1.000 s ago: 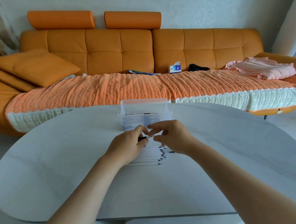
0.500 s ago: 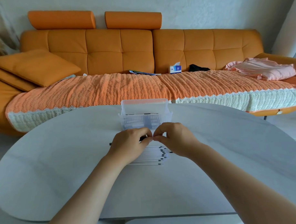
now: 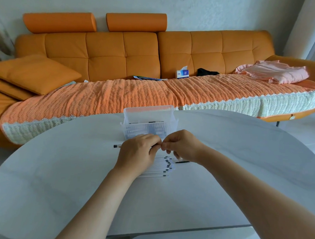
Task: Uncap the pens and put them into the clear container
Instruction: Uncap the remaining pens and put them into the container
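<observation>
Far left, cut off by the frame edge: an orange leather square cushion on the long orange tufted sofa. On the white oval table, poking out left of the left hand: only the dark tip of a slim white pen, with the rest of the barrel buried in the fist. Left fingers curled tight round that barrel, thumb and forefinger meeting at its right end. Beneath both hands, half covered: a row of thin white pens side by side on the table, left ends hidden under the left wrist. Behind the knuckles, the clear ribbed plastic container, near wall partly masked, with dark pens inside, count hard to tell. Then the right hand, fingertip to fingertip with the left, pinching the held pen's end; cap itself too small to make out. Just below it, a short black piece flat on the table, cap or pen unclear. Far right, a crumpled pink cloth on the sofa seat.
</observation>
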Demonstrator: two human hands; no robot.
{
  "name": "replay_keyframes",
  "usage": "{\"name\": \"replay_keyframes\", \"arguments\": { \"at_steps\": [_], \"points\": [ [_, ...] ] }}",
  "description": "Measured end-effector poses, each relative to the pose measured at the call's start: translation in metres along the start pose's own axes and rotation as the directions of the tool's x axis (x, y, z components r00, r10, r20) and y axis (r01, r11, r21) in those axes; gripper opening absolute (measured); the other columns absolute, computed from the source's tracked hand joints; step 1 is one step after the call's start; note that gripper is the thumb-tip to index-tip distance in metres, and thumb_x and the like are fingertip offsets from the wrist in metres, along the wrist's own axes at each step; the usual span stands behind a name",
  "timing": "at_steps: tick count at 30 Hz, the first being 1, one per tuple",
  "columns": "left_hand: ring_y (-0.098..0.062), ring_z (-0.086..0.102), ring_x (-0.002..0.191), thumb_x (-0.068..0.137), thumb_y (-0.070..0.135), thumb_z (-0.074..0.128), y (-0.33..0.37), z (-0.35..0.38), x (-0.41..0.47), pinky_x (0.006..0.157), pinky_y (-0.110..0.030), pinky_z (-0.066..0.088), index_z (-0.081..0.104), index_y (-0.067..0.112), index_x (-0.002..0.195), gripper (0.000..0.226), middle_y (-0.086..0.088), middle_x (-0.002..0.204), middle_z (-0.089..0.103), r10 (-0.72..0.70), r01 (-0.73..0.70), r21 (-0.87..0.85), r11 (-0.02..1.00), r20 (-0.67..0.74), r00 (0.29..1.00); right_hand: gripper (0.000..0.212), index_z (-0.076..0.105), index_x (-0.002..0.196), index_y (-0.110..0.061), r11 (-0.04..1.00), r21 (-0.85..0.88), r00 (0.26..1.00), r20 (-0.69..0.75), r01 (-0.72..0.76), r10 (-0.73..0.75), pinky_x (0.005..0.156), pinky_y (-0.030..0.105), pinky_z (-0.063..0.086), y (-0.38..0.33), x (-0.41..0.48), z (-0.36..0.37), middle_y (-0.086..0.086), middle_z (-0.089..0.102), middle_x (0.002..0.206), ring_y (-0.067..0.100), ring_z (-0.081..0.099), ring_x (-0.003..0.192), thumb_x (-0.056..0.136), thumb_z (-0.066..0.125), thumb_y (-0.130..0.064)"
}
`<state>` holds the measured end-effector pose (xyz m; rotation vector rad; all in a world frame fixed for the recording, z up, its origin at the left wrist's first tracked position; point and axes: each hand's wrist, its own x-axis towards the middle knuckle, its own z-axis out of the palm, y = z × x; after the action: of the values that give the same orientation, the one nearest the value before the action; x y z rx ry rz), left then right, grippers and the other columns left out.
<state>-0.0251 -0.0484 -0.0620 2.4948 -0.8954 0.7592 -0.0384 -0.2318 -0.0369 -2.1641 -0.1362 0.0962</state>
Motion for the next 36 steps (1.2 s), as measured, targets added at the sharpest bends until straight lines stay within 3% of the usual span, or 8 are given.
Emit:
{"name": "replay_keyframes", "arguments": {
  "at_steps": [3,6,8,13,16,21,27,36],
  "points": [
    [-0.008,0.051,0.063,0.089,0.026,0.065,0.002,0.001,0.001,0.047,-0.019,0.029,0.060,0.028,0.080,0.010,0.012,0.069,0.057,-0.019,0.019,-0.007,1.000,0.007,1.000,0.019,0.073,0.074,-0.023,0.999,-0.048,0.999,-0.029,0.012,-0.014,0.049,0.018,0.042,0.002,0.000,-0.002,-0.009,0.066,0.072,0.003,0.051,0.050,0.091,0.064,-0.017],
    [-0.007,0.054,0.067,0.093,0.032,0.056,0.004,0.005,0.002,0.055,-0.025,0.039,0.057,0.030,0.083,0.010,0.014,0.074,0.061,-0.202,0.220,-0.126,0.967,0.146,0.969,0.010,0.075,0.085,-0.034,0.875,-0.467,0.971,-0.116,0.131,-0.207,0.065,0.026,0.046,0.007,0.001,-0.002,-0.017,0.068,0.088,0.001,0.057,0.073,0.090,0.066,-0.033],
    [-0.004,0.056,0.070,0.094,0.034,0.053,0.004,0.008,0.004,0.060,-0.026,0.042,0.055,0.033,0.083,0.011,0.016,0.077,0.063,-0.281,0.328,-0.181,0.927,0.241,0.929,0.010,0.076,0.089,-0.036,0.809,-0.554,0.951,-0.095,0.194,-0.293,0.064,0.026,0.042,0.010,0.000,-0.003,-0.019,0.065,0.090,0.002,0.053,0.075,0.090,0.066,-0.033],
    [-0.008,0.057,0.071,0.094,0.034,0.053,-0.004,0.010,0.003,0.062,-0.028,0.045,0.052,0.032,0.085,0.010,0.014,0.077,0.063,-0.303,0.330,-0.115,0.937,0.206,0.930,0.009,0.074,0.087,-0.033,0.896,-0.429,0.967,-0.161,0.113,-0.199,0.073,0.029,0.050,0.014,0.001,-0.012,-0.017,0.069,0.095,0.006,0.061,0.084,0.090,0.065,-0.032],
    [-0.008,0.057,0.072,0.093,0.034,0.057,-0.011,0.008,0.002,0.061,-0.030,0.048,0.055,0.033,0.086,0.007,0.016,0.079,0.063,-0.286,0.309,-0.151,0.939,0.157,0.945,0.012,0.074,0.091,-0.034,0.837,-0.544,0.984,-0.110,0.059,-0.140,0.072,0.029,0.050,0.020,0.002,-0.018,-0.015,0.065,0.102,0.010,0.061,0.088,0.091,0.062,-0.036],
    [-0.008,0.059,0.083,0.092,0.036,0.060,-0.015,0.014,-0.002,0.071,-0.034,0.051,0.059,0.032,0.090,0.005,0.016,0.088,0.064,-0.268,0.310,-0.169,0.936,0.228,0.936,0.002,0.072,0.084,-0.039,0.822,-0.569,0.992,-0.093,0.013,-0.081,0.061,0.021,0.042,0.028,0.006,-0.014,-0.015,0.062,0.095,0.006,0.057,0.085,0.085,0.070,-0.040],
    [-0.009,0.058,0.093,0.094,0.031,0.059,-0.016,0.016,-0.003,0.080,-0.034,0.051,0.061,0.027,0.100,0.008,0.013,0.101,0.064,-0.244,0.291,-0.178,0.940,0.246,0.938,0.007,0.073,0.089,-0.038,0.816,-0.578,0.998,-0.034,0.017,-0.045,0.068,0.024,0.049,0.030,0.010,-0.008,-0.016,0.062,0.094,0.007,0.057,0.089,0.086,0.067,-0.039],
    [-0.006,0.057,0.093,0.096,0.029,0.055,-0.020,0.013,-0.006,0.081,-0.027,0.048,0.063,0.026,0.101,0.010,0.014,0.101,0.063,-0.228,0.286,-0.208,0.935,0.265,0.937,0.021,0.074,0.102,-0.036,0.870,-0.493,1.000,-0.013,-0.017,0.013,0.078,0.022,0.049,0.031,0.007,-0.022,-0.022,0.058,0.096,0.006,0.059,0.090,0.094,0.057,-0.027]
  ]
}}
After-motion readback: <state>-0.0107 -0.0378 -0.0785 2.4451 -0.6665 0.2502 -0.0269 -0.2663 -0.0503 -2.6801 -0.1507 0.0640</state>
